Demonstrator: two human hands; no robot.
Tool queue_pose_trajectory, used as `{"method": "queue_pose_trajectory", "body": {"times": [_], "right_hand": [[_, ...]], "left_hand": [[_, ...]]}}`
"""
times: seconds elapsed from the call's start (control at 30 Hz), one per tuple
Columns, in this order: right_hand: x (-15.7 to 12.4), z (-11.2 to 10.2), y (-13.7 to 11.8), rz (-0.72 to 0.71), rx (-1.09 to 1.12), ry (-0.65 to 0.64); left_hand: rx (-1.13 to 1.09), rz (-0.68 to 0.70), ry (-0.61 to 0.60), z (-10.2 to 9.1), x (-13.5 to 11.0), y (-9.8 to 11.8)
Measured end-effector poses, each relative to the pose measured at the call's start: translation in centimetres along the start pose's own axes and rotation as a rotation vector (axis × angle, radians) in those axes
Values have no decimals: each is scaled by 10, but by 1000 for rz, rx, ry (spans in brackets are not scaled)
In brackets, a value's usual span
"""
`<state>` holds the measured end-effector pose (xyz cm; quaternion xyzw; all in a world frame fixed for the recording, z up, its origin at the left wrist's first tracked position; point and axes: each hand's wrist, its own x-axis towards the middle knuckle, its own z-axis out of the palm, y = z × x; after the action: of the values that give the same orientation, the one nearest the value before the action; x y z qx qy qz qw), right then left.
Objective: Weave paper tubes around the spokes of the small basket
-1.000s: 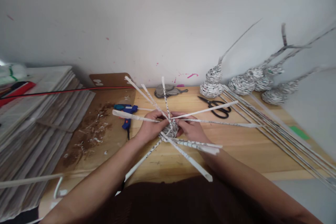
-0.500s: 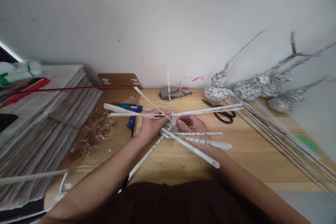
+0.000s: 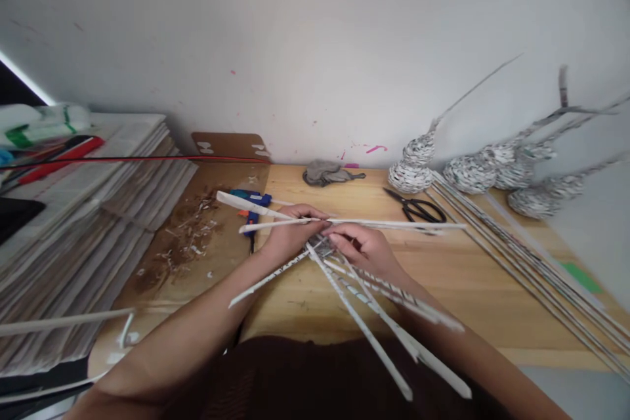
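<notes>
Gripping the woven hub (image 3: 322, 246) of paper tubes (image 3: 364, 325), the left hand (image 3: 290, 236) and right hand (image 3: 361, 249) both clench it above the surface (image 3: 467, 282). Scissors (image 3: 417, 209) lie at two o'clock, a glue gun (image 3: 252, 207) at ten o'clock.

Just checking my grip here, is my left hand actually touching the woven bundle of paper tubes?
Touching. The head view shows the left hand closed around the woven bundle of paper tubes, its fingers wrapped over the tubes with no gap.

Left hand (image 3: 288, 236), right hand (image 3: 361, 246) grip woven paper-tube hub (image 3: 322, 246) over wooden table (image 3: 472, 289).
</notes>
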<state>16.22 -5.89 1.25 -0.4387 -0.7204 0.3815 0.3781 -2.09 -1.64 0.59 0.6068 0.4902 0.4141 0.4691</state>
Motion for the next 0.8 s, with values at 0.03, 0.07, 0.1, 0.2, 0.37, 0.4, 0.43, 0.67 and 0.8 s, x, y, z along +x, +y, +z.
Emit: {"method": "queue_pose_trajectory", "body": {"times": [0.03,0.07,0.1,0.2,0.37,0.4,0.43,0.67,0.8], "right_hand": [[1,-1,-1,-1,-19,-63],[2,-2,-3,-4,-43,-127],[2,-3,-5,-10,-73,-184],[2,-2,-9,-55,-214,-260],[-4,2,-12,-218,-374,-107],[-6,2,-12,-245,-380,-57],[-7,2,-12,-268,-374,-5],[-7,1,-5,-258,-195,169],[-5,3,-7,-274,-118,-92]], "left_hand": [[4,0,-12,1,0,0],[2,2,-18,1,-1,-1],[-3,7,-25,2,-1,-2],[-11,46,-45,3,-2,-4],[-19,57,-61,3,0,-6],[-38,44,-65,3,0,-6],[-63,29,-70,3,0,-6],[-126,-30,-42,4,5,-7],[-98,-31,-60,3,5,-8]]}}
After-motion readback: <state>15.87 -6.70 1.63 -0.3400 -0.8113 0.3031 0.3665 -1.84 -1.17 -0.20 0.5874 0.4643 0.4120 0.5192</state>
